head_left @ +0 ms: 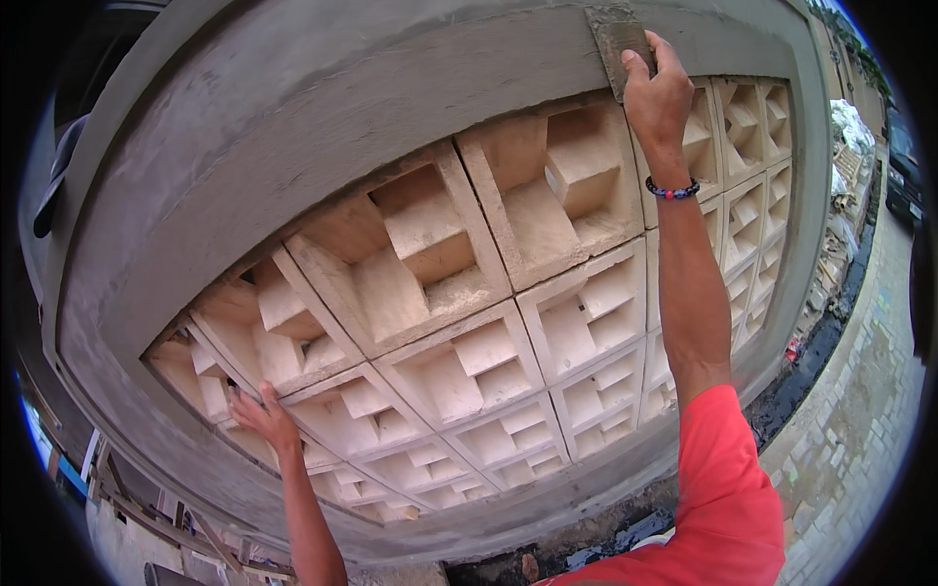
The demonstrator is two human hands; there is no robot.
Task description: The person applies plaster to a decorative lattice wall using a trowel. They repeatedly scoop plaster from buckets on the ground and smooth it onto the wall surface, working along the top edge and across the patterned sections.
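My right hand (657, 105) is raised to the top of the wall, its fingers closed on the edge of a small, flat, grey-brown plastering float (619, 59). The float lies against the wet-looking grey plaster band (420, 98) above the openings. Low on the left, my left hand (264, 418) rests against the ridges of the cream breeze blocks (430, 283), fingers spread and holding nothing. These blocks form a grid of square, stepped hollows framed by the plaster. My right wrist wears a dark beaded bracelet (674, 189).
A narrow drain with dark water (635, 532) runs along the wall's foot. To the right lie a paved path (850, 469) and rubble with white sacks (850, 132); a dark car (901, 161) stands beyond. Timber pieces (176, 527) are at the lower left.
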